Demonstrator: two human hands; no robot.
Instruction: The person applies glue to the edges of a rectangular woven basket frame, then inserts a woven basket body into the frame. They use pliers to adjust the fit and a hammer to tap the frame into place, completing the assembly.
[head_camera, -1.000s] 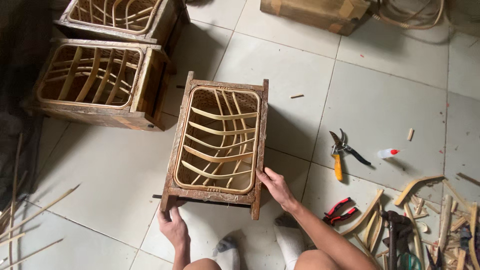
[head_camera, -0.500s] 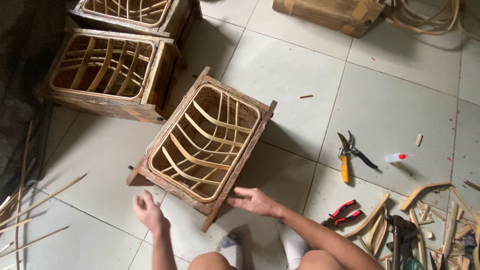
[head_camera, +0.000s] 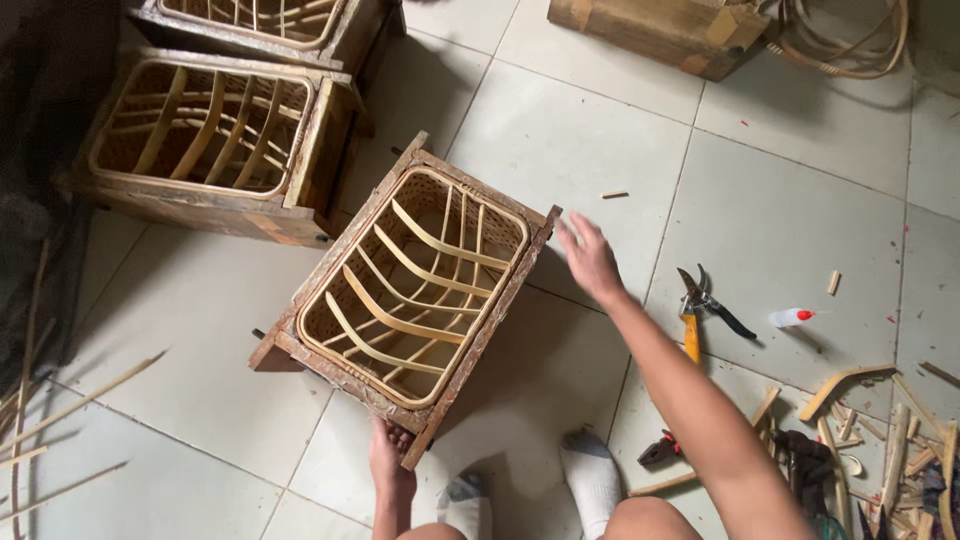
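**Turning a rattan-lined wooden frame on a tiled floor**

Spreading under everything was the pale tiled floor, smooth, glossy, crossed by dark grout lines. On it, in front of the person's socked feet, sat the wooden frame, a rough brown rectangular box set at a slant, its rounded-corner opening lined with woven cane and crossed by curved, flat bamboo slats. Two similar frames stood beyond it: the second frame just beside its far corner, the third frame behind at the upper edge of view. A plain wooden box and a coil of rattan lay well apart at the top right.

The left hand was closed on the frame's near corner, gripping the wood from below. The right hand hovered open, fingers spread, just beside the far right corner and seemingly not touching it. Handling such a frame well would probably call for holding the solid wooden edges, never the thin slats, and keeping the near corner steady as a pivot.

Smaller things lay to the right: yellow-handled pruning shears, red-handled pliers, a small white bottle with a red cap, and offcuts of cane.
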